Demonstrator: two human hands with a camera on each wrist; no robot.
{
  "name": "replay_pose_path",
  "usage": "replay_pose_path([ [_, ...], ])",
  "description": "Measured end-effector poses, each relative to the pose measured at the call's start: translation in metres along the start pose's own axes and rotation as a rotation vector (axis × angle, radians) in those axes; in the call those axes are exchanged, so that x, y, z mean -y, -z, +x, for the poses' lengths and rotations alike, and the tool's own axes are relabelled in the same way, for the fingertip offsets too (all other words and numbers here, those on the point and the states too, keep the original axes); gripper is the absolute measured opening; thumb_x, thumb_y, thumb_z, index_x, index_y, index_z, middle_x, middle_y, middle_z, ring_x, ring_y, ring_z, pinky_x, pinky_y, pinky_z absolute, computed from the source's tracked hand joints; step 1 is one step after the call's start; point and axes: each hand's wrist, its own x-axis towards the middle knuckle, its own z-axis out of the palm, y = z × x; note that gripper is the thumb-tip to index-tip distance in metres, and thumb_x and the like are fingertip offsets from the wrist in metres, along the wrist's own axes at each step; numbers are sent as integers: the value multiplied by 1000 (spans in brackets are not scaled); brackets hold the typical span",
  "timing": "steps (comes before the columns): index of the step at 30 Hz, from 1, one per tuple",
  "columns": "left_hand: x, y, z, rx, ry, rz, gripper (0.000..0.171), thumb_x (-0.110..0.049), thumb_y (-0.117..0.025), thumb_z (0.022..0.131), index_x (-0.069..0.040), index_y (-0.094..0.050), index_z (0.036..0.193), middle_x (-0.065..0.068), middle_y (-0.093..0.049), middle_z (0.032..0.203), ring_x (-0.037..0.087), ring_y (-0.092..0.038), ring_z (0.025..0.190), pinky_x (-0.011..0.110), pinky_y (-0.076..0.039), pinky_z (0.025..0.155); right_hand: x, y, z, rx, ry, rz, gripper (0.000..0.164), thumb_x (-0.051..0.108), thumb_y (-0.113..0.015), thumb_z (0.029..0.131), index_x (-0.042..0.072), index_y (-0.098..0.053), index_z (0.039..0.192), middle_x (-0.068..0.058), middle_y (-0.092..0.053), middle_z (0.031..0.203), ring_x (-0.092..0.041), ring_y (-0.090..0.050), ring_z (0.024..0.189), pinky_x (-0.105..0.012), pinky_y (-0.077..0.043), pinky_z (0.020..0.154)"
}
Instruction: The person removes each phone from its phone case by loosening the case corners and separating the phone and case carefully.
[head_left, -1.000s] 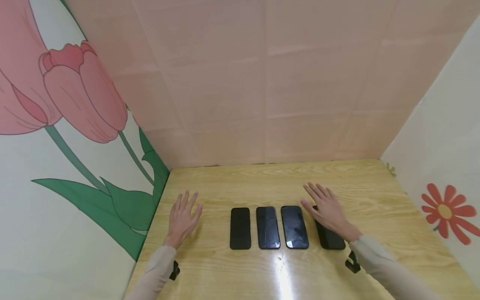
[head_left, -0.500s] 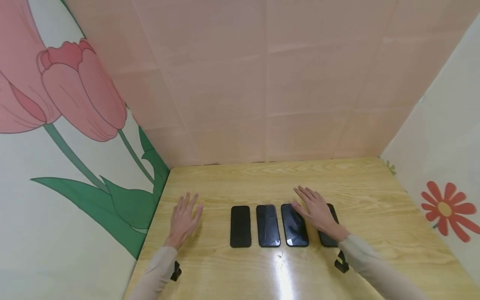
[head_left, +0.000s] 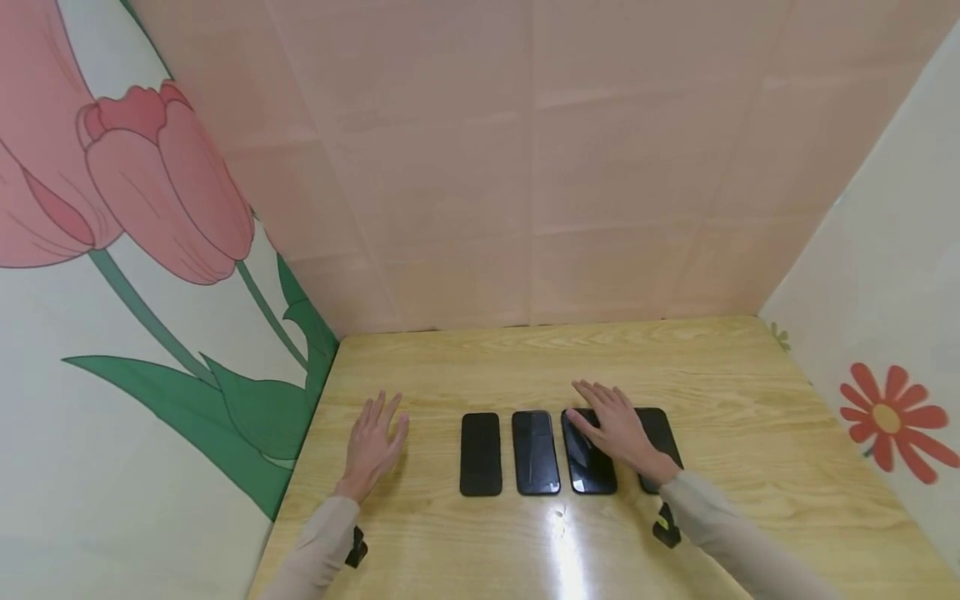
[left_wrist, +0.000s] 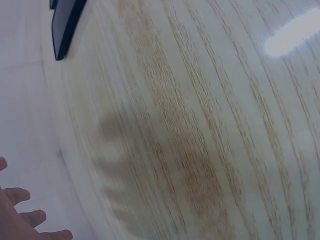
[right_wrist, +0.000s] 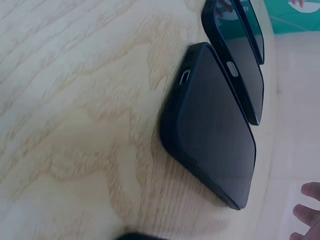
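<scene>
Several dark smartphones lie in a row on the wooden table, screens up. The leftmost phone [head_left: 481, 455] and the phone beside it [head_left: 536, 458] are fully seen in the head view. My right hand [head_left: 618, 433], fingers extended, hovers over the upper part of the third phone [head_left: 585, 468] and partly hides it. Behind its wrist lies the rightmost phone [head_left: 660, 437], a large black one. Left of the row, my left hand [head_left: 371, 450] is held over the table with fingers spread, holding nothing. A phone's side [left_wrist: 65, 30] shows at the left wrist view's top.
The wood-grain table [head_left: 465, 358] meets a pinkish covered back wall [head_left: 525, 208]. Side panels carry painted tulips [head_left: 165, 183] on the left and a red flower [head_left: 888, 417] on the right. A bright glare [head_left: 566, 550] lies in front of the row.
My right hand has moved left, from over the rightmost phone to over the third one. My left hand has shifted only slightly. The phones stay in place.
</scene>
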Motion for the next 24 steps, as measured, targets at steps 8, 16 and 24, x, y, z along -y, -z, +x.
replay_pose_path([
  [8, -1, -6, -4, -8, -2, -50, 57, -45, -38, 105, -12, -38, 152, 22, -29, 156, 45, -22, 143, 65, -24, 109, 6, -12, 4, 8, -4, 31, 65, 43, -60, 97, 5, -44, 147, -21, -48, 145, -44, -41, 133, -65, -19, 110],
  [16, -3, -14, -7, 30, 16, -78, 58, -44, -35, 106, -11, -33, 154, 21, -26, 158, 46, -21, 143, 66, -21, 110, 17, -22, 6, 45, 16, 36, 70, 46, -63, 95, 4, -43, 148, -20, -48, 145, -43, -42, 133, -65, -21, 110],
  [24, -6, -18, -7, 34, 6, -100, 57, -42, -36, 106, -9, -37, 152, 24, -30, 155, 48, -27, 140, 65, -23, 110, 40, -27, 10, 76, 34, 75, 72, 48, -64, 94, 4, -44, 147, -20, -49, 144, -43, -43, 132, -64, -23, 110],
])
